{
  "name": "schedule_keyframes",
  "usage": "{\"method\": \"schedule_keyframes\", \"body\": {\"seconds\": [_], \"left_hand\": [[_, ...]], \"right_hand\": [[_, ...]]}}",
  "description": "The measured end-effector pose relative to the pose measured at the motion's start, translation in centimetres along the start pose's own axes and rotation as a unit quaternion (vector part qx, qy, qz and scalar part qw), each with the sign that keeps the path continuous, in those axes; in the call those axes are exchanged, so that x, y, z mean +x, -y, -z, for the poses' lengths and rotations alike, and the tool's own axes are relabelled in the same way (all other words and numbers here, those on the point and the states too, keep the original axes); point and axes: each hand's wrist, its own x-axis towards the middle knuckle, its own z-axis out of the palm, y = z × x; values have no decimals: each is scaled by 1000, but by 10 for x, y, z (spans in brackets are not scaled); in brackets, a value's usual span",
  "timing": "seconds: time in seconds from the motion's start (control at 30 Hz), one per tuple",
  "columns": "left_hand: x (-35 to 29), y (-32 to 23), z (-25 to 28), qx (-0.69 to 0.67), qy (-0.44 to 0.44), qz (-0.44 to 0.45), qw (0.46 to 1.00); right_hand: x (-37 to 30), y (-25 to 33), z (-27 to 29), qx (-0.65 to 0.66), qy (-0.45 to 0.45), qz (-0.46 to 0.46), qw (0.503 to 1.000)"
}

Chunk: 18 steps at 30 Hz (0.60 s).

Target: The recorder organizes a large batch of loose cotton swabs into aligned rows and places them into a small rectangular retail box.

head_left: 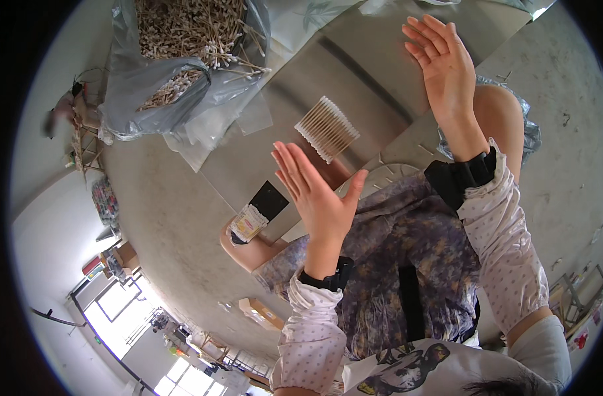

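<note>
A flat row of cotton swabs lies side by side on the shiny metal table, white tips along both edges. My left hand is held up just on the near side of that row, fingers stretched out, thumb apart, holding nothing. My right hand is raised over the right part of the table, palm showing and fingers extended, also without anything in it. Neither hand appears to touch the swabs.
A large clear plastic bag full of loose cotton swabs sits at the far left of the table. By the table's near left edge is a dark pad with a labelled packet. A cardboard box stands on the floor.
</note>
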Motion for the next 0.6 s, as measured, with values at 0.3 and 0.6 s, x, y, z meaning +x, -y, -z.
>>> {"method": "schedule_keyframes", "body": {"seconds": [0.3, 0.6], "left_hand": [[28, -18, -28, 100, 52, 9, 994], [26, -19, -38, 116, 32, 1, 993]], "right_hand": [[-8, -4, -7, -68, 84, -3, 994], [-29, -17, -13, -355, 255, 15, 899]]}}
